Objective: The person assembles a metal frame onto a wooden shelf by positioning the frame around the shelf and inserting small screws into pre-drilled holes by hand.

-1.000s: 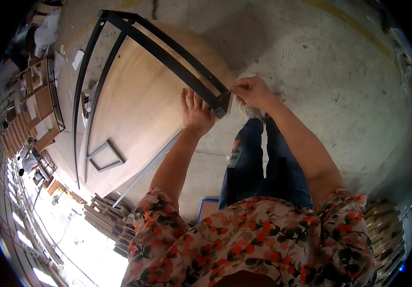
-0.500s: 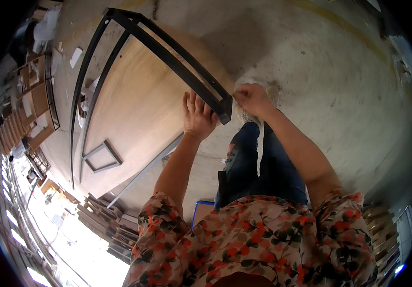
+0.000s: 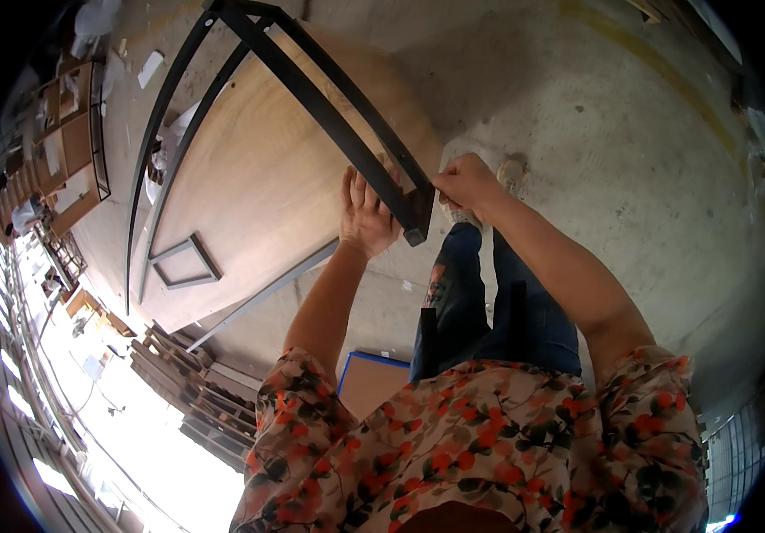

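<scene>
A long black metal frame (image 3: 316,107) stands on end in front of me over a large pale wooden board (image 3: 267,186). Fingers stretched and slightly apart, my left hand (image 3: 369,222) lies against the near bar close to the frame's lower corner; the bar partly hides its fingertips. My right hand (image 3: 471,186) is closed in a pinch at the outer side of that same corner. Whatever sits between its thumb and finger is too small to make out. Lower left on the board rests a small grey rectangular frame (image 3: 185,261).
A grey metal bar (image 3: 262,295) runs along the board's near edge. A blue-edged panel (image 3: 374,377) lies by my left side. Stacked pallets (image 3: 196,391) stand lower left, and wooden shelving (image 3: 71,151) at the far left. My shoes (image 3: 511,175) are just beyond my right hand.
The view has shifted slightly, so the frame's top sits higher and the blue-edged panel shows more. Both hands stay at the same corner, my right hand still pinching there.
</scene>
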A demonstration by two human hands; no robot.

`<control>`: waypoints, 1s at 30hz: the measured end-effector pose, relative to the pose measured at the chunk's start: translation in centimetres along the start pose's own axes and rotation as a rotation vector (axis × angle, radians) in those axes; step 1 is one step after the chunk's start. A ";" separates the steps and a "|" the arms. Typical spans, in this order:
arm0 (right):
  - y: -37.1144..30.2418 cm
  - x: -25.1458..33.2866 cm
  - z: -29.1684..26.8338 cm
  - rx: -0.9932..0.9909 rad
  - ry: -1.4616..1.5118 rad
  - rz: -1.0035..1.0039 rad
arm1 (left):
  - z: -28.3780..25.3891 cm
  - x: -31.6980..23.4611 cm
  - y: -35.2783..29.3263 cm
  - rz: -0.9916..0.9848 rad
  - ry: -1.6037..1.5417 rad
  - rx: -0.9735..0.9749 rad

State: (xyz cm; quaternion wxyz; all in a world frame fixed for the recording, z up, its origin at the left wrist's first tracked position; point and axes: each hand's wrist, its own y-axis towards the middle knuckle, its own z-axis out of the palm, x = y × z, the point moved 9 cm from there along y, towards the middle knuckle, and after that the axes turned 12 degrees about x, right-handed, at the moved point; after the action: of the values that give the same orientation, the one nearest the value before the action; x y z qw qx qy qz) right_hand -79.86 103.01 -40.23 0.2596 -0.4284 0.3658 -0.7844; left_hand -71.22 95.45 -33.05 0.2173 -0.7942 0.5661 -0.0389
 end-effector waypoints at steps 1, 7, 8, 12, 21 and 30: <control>0.0 0.4 0.0 -0.006 -0.049 -0.020 | 0.2 0.1 0.0 -0.007 -0.001 0.000; 0.6 1.2 0.3 0.156 -0.282 -0.122 | 0.7 0.3 0.0 0.003 -0.035 -0.057; 0.1 2.2 0.4 0.164 -0.286 -0.132 | 0.3 0.4 -0.2 0.000 -0.047 -0.065; -0.9 0.2 1.9 0.433 -0.032 0.223 | 0.6 0.6 -0.3 0.008 -0.012 -0.022; -1.7 0.5 1.2 0.516 -0.131 0.057 | -0.6 -0.4 0.3 0.034 -0.073 -0.074; -1.7 -0.1 1.1 0.399 -0.124 0.051 | -0.6 -0.6 0.2 0.083 -0.033 -0.099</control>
State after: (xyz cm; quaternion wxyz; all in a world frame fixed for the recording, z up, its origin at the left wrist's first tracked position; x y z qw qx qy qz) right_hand -79.07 103.70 -38.54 0.3810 -0.4064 0.1971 -0.8067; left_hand -71.79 95.78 -32.46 0.1885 -0.7804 0.5961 0.0115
